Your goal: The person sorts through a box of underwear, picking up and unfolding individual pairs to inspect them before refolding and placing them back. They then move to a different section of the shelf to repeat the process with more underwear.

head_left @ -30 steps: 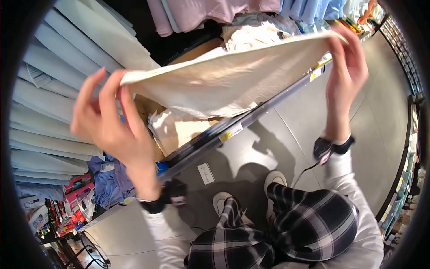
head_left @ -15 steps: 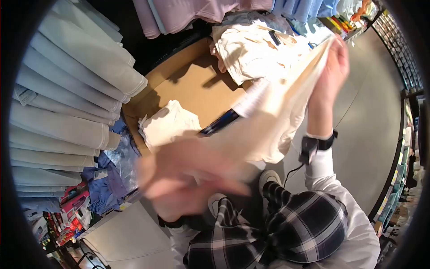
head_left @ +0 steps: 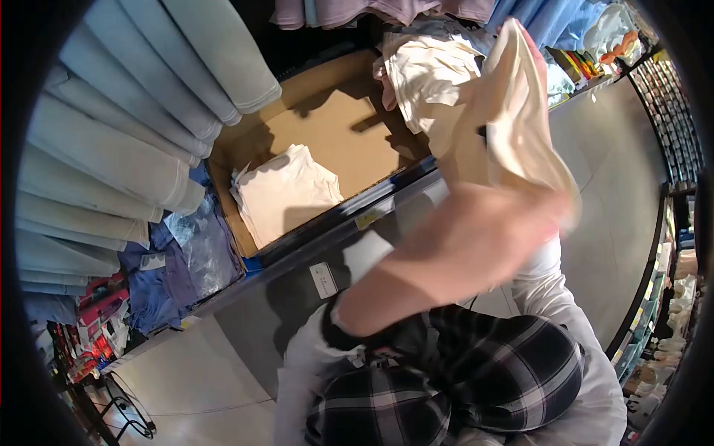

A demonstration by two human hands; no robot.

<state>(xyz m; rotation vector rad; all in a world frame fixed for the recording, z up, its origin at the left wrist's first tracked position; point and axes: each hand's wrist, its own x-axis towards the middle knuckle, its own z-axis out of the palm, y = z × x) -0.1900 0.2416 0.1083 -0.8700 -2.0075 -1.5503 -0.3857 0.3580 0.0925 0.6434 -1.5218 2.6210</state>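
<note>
A cream garment hangs bunched at the upper right, gathered at its top in my right hand, which is mostly hidden behind the cloth. Across the garment's lower end reaches my left hand, smeared by motion, with its fingers at the cloth's lower right edge. In the cardboard box in front of me, a folded cream garment lies in the near left corner. A loose heap of cream garments fills the box's far right end.
Pale garments hang in a row on the left, and pink ones at the top. Blue clothes in plastic lie left of the box. A price label sits on the shelf front. Stocked shelves stand at the far right, across the grey floor.
My left hand has swung rightward from near the folded garment to the held garment's lower end. The held garment has risen and bunched up, uncovering more of the box and shelf front.
</note>
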